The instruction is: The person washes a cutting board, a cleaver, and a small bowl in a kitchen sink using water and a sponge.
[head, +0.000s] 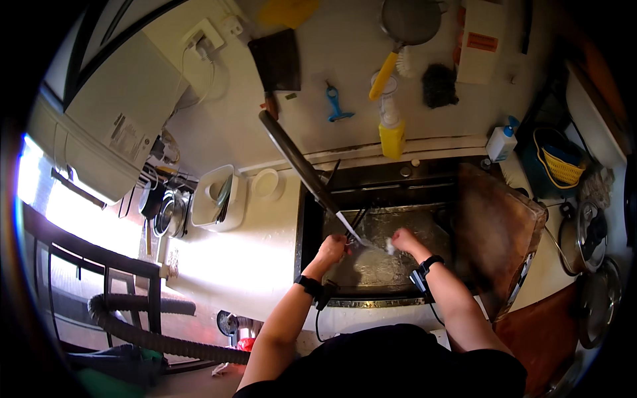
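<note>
Both my hands are over a steel sink (398, 282) with water in it. My left hand (332, 249) is closed around the near end of some thin dark sticks (357, 219), perhaps chopsticks, which point away from me. Right of the stream, my right hand (406, 240) is curled on a small white thing (390, 246), possibly a sponge or cloth; blur hides what it is. From the grey faucet spout (303, 171) a water stream (352, 229) runs down between my hands, closer to the left one.
A large wooden cutting board (497, 229) leans over the sink's right side. On the left counter are a white tub (219, 199) with dishes and a pale bowl (267, 184). A yellow bottle (392, 139), a soap bottle (502, 142) and a lidded pot (582, 239) stand around.
</note>
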